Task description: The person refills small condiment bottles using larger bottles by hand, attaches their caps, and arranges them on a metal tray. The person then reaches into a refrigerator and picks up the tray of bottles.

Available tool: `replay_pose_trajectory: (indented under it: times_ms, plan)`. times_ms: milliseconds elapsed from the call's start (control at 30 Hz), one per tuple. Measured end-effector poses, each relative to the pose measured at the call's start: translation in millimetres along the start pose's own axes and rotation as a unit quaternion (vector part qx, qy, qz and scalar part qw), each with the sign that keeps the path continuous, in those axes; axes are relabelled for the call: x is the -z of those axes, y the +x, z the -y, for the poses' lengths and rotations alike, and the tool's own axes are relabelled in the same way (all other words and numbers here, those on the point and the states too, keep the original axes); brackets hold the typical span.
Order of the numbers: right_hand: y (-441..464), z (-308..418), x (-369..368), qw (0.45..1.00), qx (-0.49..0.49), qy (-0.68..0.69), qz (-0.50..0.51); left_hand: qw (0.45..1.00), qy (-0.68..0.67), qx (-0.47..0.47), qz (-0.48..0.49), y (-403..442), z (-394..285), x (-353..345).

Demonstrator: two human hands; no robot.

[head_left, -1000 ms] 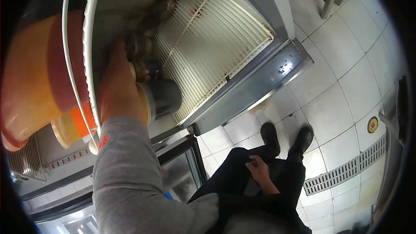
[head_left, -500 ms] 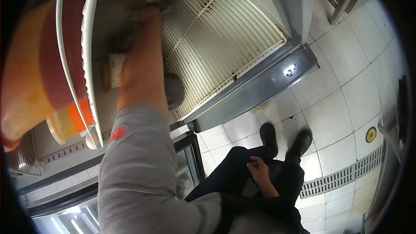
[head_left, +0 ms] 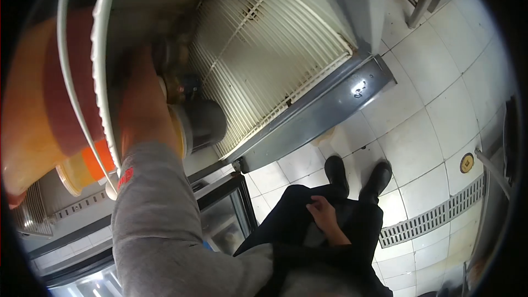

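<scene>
My left arm reaches deep into a refrigerator. The forearm shows, but my left hand [head_left: 142,58] is lost in the dark interior, so its fingers and anything in them are hidden. Close beside the forearm lies a round container [head_left: 204,124] with a dark grey end and a yellowish part. Just beyond it are a small jar-like item [head_left: 187,85] and other dim things I cannot make out. My right hand [head_left: 324,214] hangs low in front of my dark trousers, fingers loosely bent and apart, with nothing visible in it.
A white wire shelf [head_left: 264,55] fills the upper middle, above a grey fridge edge [head_left: 324,113]. Another wire rack [head_left: 103,60] stands left, before a large orange-red container [head_left: 71,88] and an orange tub [head_left: 85,168]. Below are white floor tiles [head_left: 429,148] and a drain grate [head_left: 434,214].
My left arm has shifted left, uncovering more of the round container and the small jar-like item. The view has moved slightly. My right hand keeps its pose.
</scene>
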State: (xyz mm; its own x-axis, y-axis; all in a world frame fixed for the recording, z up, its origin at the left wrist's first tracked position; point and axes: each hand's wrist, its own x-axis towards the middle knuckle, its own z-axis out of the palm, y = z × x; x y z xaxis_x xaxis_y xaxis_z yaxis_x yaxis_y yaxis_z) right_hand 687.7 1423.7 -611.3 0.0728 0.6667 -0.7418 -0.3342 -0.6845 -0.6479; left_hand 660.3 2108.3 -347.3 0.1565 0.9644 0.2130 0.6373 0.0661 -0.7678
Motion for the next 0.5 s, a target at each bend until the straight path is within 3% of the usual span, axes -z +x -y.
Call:
replay_pose_trajectory:
  times_ms: [500]
  plan:
    - [-15,-15,1,0.999,-0.008,0.022,-0.041,1.000,0.004,0.008,0.018,-36,2,18]
